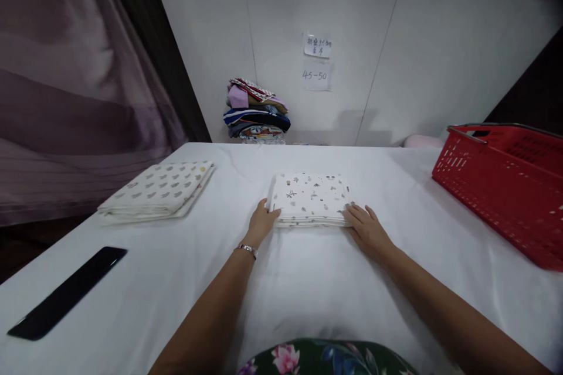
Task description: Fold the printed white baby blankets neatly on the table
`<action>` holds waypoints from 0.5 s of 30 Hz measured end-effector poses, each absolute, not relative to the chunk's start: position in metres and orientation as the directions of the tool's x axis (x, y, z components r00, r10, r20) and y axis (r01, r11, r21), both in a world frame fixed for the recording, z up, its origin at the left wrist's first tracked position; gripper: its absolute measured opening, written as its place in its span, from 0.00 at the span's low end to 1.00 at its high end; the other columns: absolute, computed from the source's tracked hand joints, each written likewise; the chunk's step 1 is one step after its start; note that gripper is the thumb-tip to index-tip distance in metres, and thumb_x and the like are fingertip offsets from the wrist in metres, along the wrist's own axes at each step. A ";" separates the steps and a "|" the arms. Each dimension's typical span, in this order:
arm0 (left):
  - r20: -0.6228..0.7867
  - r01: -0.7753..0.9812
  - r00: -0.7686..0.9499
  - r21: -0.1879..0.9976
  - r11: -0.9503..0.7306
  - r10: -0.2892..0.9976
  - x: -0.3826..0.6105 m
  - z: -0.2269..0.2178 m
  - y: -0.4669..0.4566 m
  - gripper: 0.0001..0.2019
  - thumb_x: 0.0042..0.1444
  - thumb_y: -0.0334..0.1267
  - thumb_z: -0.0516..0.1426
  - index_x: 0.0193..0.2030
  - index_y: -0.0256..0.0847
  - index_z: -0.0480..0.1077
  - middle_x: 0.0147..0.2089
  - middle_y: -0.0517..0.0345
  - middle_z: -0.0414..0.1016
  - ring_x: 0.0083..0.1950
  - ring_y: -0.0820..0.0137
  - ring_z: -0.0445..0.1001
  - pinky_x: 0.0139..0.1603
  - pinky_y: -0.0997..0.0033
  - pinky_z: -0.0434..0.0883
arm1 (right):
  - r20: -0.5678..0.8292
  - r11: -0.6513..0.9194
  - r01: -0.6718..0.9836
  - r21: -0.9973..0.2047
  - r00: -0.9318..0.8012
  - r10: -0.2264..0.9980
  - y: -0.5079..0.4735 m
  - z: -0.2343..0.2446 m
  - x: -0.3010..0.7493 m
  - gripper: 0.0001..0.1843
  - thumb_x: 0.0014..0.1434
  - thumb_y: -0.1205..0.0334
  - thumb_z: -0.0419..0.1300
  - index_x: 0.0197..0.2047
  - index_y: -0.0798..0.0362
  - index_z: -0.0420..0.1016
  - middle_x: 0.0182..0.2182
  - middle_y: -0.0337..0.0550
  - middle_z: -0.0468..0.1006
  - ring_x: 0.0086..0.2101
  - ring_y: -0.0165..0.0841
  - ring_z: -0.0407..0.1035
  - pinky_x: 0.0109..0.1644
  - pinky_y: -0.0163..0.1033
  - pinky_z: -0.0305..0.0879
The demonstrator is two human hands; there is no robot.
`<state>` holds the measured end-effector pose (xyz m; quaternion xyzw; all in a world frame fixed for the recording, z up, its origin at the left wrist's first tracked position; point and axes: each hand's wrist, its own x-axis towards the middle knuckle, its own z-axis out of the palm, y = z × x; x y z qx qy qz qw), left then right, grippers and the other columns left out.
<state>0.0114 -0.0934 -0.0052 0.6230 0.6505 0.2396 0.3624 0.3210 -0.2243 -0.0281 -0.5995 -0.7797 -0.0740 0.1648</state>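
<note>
A white folded cloth printed with small grey and brown motifs lies flat before me, its layered edge facing me. At its left edge my left hand, with a bracelet at the wrist, rests its thumb on top while its other fingers sit along the side, closed on the cloth. Stretched-out, slightly spread fingers of my right hand touch the cloth's right front corner. Farther left lies another white folded cloth with grey rounded prints, apart from both hands.
The white-covered table carries a long black strip at front left. On the right stands a red plastic basket with a handle. A pile of folded textiles sits against the back wall, left of two paper notes. A curtain hangs left.
</note>
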 end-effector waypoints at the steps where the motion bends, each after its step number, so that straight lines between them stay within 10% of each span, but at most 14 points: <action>1: -0.175 0.637 0.031 0.762 0.115 0.984 0.012 -0.004 -0.094 0.37 0.51 0.51 0.57 0.65 0.38 0.51 0.53 0.45 0.70 0.51 0.61 0.70 0.47 0.68 0.64 | 0.355 0.281 0.957 -0.073 -0.238 0.904 -0.224 -0.026 0.317 0.24 0.61 0.66 0.47 0.61 0.52 0.60 0.60 0.49 0.62 0.61 0.41 0.50 0.63 0.56 0.41; 6: -0.228 0.595 0.004 0.783 0.181 0.974 0.014 -0.001 -0.094 0.41 0.46 0.52 0.61 0.64 0.37 0.52 0.54 0.42 0.69 0.52 0.58 0.70 0.48 0.65 0.65 | 0.355 0.360 0.931 -0.059 -0.318 0.879 -0.216 -0.027 0.291 0.29 0.58 0.68 0.48 0.63 0.52 0.57 0.60 0.49 0.62 0.60 0.42 0.51 0.63 0.57 0.42; 15: -0.423 -0.017 0.086 0.905 0.426 0.902 0.024 0.019 -0.100 0.37 0.50 0.40 0.60 0.63 0.34 0.49 0.52 0.41 0.71 0.43 0.65 0.74 0.32 0.72 0.72 | 0.371 0.362 0.931 -0.042 -0.322 0.871 -0.194 -0.022 0.234 0.32 0.58 0.68 0.50 0.66 0.54 0.49 0.60 0.52 0.61 0.58 0.43 0.53 0.62 0.55 0.45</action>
